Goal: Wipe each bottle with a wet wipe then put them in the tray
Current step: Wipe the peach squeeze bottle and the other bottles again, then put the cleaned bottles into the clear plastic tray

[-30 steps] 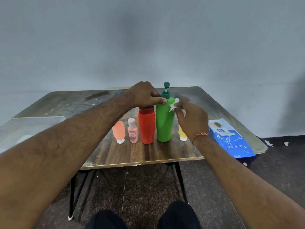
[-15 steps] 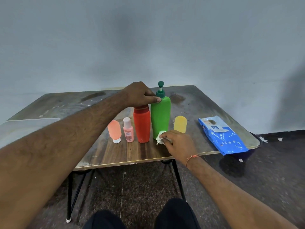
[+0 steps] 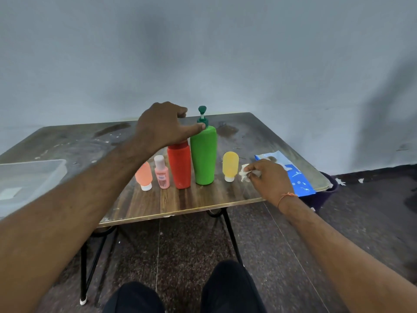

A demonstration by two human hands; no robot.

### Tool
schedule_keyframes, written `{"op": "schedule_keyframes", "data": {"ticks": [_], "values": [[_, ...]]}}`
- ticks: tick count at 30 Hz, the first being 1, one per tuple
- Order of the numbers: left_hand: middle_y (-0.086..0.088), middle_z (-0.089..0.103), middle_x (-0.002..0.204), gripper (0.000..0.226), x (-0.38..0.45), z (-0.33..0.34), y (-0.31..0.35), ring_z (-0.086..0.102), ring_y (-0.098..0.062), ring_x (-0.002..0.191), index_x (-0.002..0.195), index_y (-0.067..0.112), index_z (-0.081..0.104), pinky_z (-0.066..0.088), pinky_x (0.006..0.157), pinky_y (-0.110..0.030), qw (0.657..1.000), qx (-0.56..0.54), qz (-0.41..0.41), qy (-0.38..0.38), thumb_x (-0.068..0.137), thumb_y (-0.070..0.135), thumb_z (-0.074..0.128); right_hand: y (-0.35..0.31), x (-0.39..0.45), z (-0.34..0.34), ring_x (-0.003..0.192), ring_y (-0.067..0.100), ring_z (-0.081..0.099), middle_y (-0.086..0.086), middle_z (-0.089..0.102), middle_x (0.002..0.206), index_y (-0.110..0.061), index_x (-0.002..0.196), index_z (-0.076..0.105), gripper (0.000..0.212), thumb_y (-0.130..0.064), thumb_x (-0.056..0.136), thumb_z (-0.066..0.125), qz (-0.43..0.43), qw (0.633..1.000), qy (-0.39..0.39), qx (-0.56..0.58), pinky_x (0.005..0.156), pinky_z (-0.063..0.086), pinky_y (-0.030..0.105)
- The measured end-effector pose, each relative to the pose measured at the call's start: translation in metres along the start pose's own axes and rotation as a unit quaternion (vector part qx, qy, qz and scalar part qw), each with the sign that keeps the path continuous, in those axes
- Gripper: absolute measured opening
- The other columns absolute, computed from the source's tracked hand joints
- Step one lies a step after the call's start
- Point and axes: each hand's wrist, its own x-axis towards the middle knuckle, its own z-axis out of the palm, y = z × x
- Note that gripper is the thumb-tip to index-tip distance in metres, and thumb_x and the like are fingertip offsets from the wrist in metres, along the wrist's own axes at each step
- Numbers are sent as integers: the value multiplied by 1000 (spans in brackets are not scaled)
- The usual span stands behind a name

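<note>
Green pump bottle point(image 3: 204, 155) stands upright mid-frame on the wooden table point(image 3: 203, 199), tallest of a row: orange tube point(image 3: 143, 176), pink bottle point(image 3: 161, 171), red bottle point(image 3: 179, 164) just beside it on the left, yellow tube point(image 3: 230, 166) a little apart on the right. Left hand point(image 3: 165, 125) reaches over the red bottle; thumb tip rests on the green bottle's shoulder by the pump collar, other fingers loosely curled, clamped on nothing I can see. Right hand point(image 3: 268, 179) is right of the yellow tube, fingertips pinched together on a crumpled wet wipe point(image 3: 244, 173), clear of every bottle.

Judgement: green bottle's wipe looks about finished or paused; none in the tray point(image 3: 31, 177), which sits at the left edge, well apart.

Doing it well: grip the green body properly rather than steadying by thumb, since it's tall and tips easily against its neighbours. Lift straight up to clear the red bottle. Carry by body, not pump. Blue wipe pack point(image 3: 293, 177) at right if a fresh wipe is needed.
</note>
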Motion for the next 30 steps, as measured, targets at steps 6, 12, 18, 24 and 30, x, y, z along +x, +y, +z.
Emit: {"op": "schedule_keyframes", "data": {"ticks": [6, 12, 18, 24, 30], "values": [[-4, 80, 109, 63, -71, 22, 25, 74, -24, 98, 131, 27, 73, 60, 85, -42, 996, -4, 62, 58, 90, 71, 58, 15, 13, -11, 101, 24, 73, 2, 79, 111, -22, 107, 81, 25, -11, 92, 65, 45, 993, -45, -98, 93, 58, 35], [6, 77, 124, 49, -139, 54, 20, 68, -12, 111, 137, 29, 70, 58, 96, -39, 997, -60, 48, 20, 95, 55, 64, 17, 4, -9, 108, 29, 68, 10, 75, 117, -18, 121, 77, 28, -11, 94, 69, 64, 986, -67, -137, 90, 50, 30], [7, 77, 123, 41, -190, 54, -19, 67, -13, 114, 135, 30, 73, 55, 97, -34, 997, -61, -24, 41, 96, 44, 68, -9, -12, -12, 109, 34, 66, 13, 69, 126, -13, 121, 75, 38, -8, 84, 72, 49, 993, -16, -105, 81, 45, 31], [15, 75, 123, 38, -218, 47, -64, 66, -9, 114, 134, 32, 73, 51, 99, -30, 990, -92, -90, 58, 96, 38, 72, -90, -33, 10, 117, 22, 66, 1, 69, 132, -20, 130, 73, 49, -10, 82, 75, -103, 994, 27, 14, 97, 45, 26], [18, 75, 107, 28, -213, 42, -109, 69, -5, 98, 123, 29, 75, 60, 92, -41, 961, -145, -183, 147, 95, 32, 75, -162, -48, 66, 81, -3, 52, -12, 68, 130, -26, 129, 73, 37, -23, 93, 74, -219, 972, 24, 88, 86, 57, 27]]}}
